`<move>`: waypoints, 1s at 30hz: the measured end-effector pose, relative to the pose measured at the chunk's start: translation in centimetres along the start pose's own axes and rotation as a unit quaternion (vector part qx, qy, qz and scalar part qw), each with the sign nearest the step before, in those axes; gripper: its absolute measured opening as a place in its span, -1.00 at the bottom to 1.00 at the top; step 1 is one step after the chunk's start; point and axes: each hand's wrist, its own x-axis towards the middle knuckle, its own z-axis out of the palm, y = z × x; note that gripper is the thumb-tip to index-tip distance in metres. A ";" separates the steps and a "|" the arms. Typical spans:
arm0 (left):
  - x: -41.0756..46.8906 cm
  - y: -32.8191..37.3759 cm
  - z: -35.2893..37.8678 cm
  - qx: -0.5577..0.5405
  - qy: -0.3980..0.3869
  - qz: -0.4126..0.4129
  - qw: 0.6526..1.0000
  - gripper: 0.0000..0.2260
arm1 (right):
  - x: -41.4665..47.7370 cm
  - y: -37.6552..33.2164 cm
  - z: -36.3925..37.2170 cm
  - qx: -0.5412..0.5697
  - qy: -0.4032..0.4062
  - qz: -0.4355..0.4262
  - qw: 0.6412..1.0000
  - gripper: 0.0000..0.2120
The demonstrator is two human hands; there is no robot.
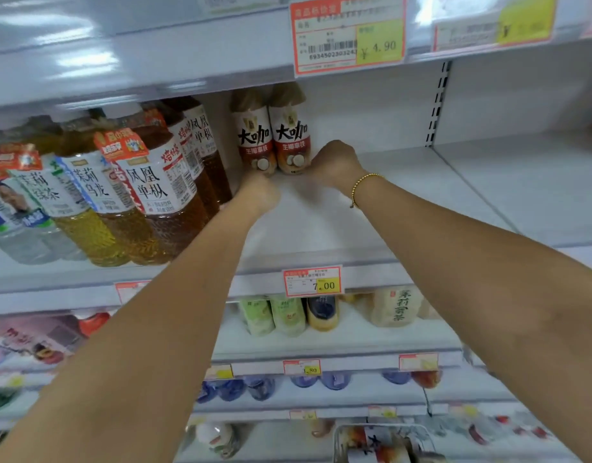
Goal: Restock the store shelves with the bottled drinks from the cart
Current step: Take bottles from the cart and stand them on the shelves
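Back on the shelf (405, 182), your left hand (259, 192) and right hand (334, 162) curl by the bottles (289, 135), grip unclear; probably heavy, slick plastic, so grab mid-body.

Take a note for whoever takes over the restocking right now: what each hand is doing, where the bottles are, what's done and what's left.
Left hand: at the base of the left coffee bottle, blurred, grip unclear.
Right hand: fingers curled at the base of the right coffee bottle, grip unclear.
Both stand upright, side by side at the back of the shelf, beside the tea bottles.
Done: two coffee bottles shelved.
Left: fill the bare shelf in front and to the right with the bottles in the cart.
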 end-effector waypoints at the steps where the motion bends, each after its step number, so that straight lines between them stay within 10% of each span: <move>1: -0.9 0.1 -0.1 -0.016 0.023 0.033 0.999 -0.73 | -1.5 0.1 -0.9 -0.004 -0.004 -0.011 1.000 -0.69; 9: -19.7 -1.4 1.0 -0.207 0.091 0.243 0.943 -0.76 | -21.4 4.5 -5.4 0.146 0.029 -0.120 0.982 -0.79; 19: -31.0 -22.8 19.7 0.022 -0.301 -0.106 0.947 -0.80 | -40.8 27.4 10.8 0.084 -0.163 0.327 0.927 -0.65; 23: -34.1 -28.7 22.9 0.087 -0.358 -0.230 0.901 -0.63 | -47.6 32.1 16.1 0.041 -0.249 0.417 0.873 -0.71; 30: -37.3 -30.0 29.2 0.063 -0.353 -0.239 0.902 -0.65 | -51.9 35.2 22.6 0.123 -0.163 0.518 0.831 -0.67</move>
